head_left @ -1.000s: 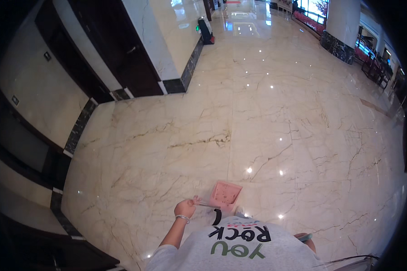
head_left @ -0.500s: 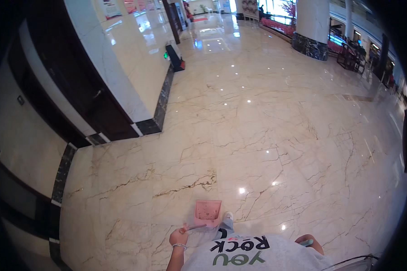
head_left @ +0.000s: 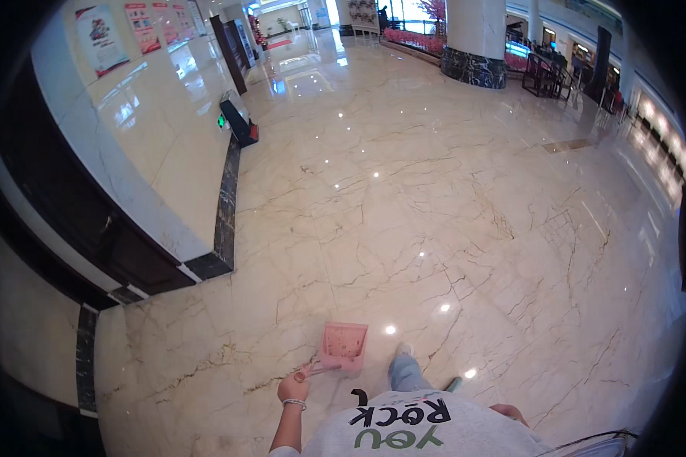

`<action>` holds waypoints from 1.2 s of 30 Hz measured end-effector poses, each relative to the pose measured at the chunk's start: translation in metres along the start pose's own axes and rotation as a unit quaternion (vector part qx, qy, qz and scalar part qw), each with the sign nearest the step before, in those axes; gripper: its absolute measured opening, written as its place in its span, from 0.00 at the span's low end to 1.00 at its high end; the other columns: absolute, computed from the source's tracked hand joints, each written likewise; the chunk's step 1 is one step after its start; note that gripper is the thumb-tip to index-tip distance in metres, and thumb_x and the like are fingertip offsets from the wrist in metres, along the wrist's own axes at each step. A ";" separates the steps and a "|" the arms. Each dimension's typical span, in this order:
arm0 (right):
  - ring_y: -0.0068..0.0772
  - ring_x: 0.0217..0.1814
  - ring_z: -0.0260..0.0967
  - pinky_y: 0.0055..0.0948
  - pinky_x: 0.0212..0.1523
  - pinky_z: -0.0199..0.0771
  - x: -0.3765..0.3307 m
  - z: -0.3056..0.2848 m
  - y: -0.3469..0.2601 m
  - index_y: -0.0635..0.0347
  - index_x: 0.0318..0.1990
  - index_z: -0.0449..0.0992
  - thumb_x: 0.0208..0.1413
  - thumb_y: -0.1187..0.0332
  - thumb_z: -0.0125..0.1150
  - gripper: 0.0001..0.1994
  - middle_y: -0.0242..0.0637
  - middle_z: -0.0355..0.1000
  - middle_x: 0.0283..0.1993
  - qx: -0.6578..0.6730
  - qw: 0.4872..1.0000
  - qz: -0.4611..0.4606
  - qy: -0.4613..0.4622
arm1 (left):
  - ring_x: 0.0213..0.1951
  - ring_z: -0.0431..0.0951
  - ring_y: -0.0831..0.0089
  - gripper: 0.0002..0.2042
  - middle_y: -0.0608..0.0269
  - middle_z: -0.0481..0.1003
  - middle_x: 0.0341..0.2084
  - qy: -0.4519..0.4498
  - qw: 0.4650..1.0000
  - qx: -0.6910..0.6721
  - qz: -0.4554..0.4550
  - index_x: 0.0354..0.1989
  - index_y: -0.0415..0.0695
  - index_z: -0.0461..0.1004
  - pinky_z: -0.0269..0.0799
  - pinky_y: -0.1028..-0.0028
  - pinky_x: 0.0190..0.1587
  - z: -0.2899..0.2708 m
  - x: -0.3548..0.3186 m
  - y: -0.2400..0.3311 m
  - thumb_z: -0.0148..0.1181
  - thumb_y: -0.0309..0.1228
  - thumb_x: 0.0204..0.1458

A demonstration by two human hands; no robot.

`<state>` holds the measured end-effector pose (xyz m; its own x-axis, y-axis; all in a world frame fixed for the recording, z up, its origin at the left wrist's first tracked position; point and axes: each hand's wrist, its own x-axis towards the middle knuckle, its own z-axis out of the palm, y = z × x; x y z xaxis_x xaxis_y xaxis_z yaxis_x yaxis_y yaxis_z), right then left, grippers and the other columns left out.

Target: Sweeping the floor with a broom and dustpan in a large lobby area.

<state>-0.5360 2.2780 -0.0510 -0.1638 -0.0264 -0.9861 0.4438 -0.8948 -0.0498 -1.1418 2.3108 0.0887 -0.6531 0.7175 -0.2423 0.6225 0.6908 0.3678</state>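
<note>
My left hand (head_left: 293, 386), with a bracelet at the wrist, is closed around the handle of a pink dustpan (head_left: 344, 345). The pan hangs low over the marble floor, its open side away from me, with small dark specks inside. My right hand (head_left: 511, 413) shows only in part at the right edge of my grey shirt. It looks curled, and the shirt hides most of its fingers. A pale green end of some object (head_left: 453, 384) pokes out past the shirt, left of that hand; the rest of it is hidden.
The glossy marble floor (head_left: 343, 251) stretches ahead. Along the left run a wall (head_left: 168, 145) with posters and a dark door (head_left: 76, 206). A black stand (head_left: 239, 119) is against that wall. A round column (head_left: 474, 53), planters and dark wooden chairs (head_left: 545, 76) stand at the far right.
The wall corner and stand have come nearer and shifted left in view. My left hand and the dustpan moved slightly left. The pale green end swung forward and left, away from the right hand.
</note>
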 end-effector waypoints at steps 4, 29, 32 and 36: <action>0.22 0.22 0.63 0.20 0.23 0.62 -0.010 -0.025 -0.061 0.58 0.22 0.69 0.44 0.66 0.48 0.07 0.32 0.67 0.21 -0.012 0.998 -0.059 0.019 | 0.26 0.72 0.55 0.07 0.50 0.71 0.20 0.011 0.998 -0.050 -0.024 0.18 0.43 0.72 0.66 0.66 0.28 0.008 0.066 0.040 0.53 0.32 0.28; 0.26 0.13 0.60 0.28 0.15 0.60 -0.078 -0.045 -0.472 0.56 0.16 0.66 0.47 0.61 0.46 0.13 0.32 0.65 0.14 0.070 0.988 0.139 -0.005 | 0.22 0.69 0.56 0.07 0.50 0.69 0.17 -0.002 0.996 -0.079 0.045 0.18 0.40 0.69 0.64 0.65 0.26 0.021 0.475 0.295 0.52 0.27 0.27; 0.26 0.14 0.61 0.28 0.18 0.62 -0.043 -0.055 -0.490 0.57 0.18 0.67 0.46 0.61 0.48 0.12 0.32 0.66 0.16 0.062 0.994 0.058 0.074 | 0.21 0.69 0.56 0.06 0.51 0.69 0.17 -0.019 0.995 0.014 0.097 0.17 0.40 0.69 0.63 0.65 0.26 0.004 0.511 0.364 0.53 0.28 0.27; 0.27 0.15 0.62 0.28 0.20 0.62 -0.044 -0.049 -0.553 0.57 0.18 0.68 0.45 0.61 0.49 0.11 0.33 0.67 0.17 0.106 0.990 0.040 0.087 | 0.22 0.69 0.55 0.07 0.51 0.69 0.16 -0.027 0.992 0.028 0.124 0.17 0.40 0.68 0.63 0.65 0.26 0.011 0.568 0.410 0.53 0.28 0.26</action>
<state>-0.7309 2.7954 0.0119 0.0270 -0.0409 -0.9988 0.2522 -0.9665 0.0464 -1.2526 3.0031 0.0919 -0.4545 0.8684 -0.1983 0.7852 0.4957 0.3712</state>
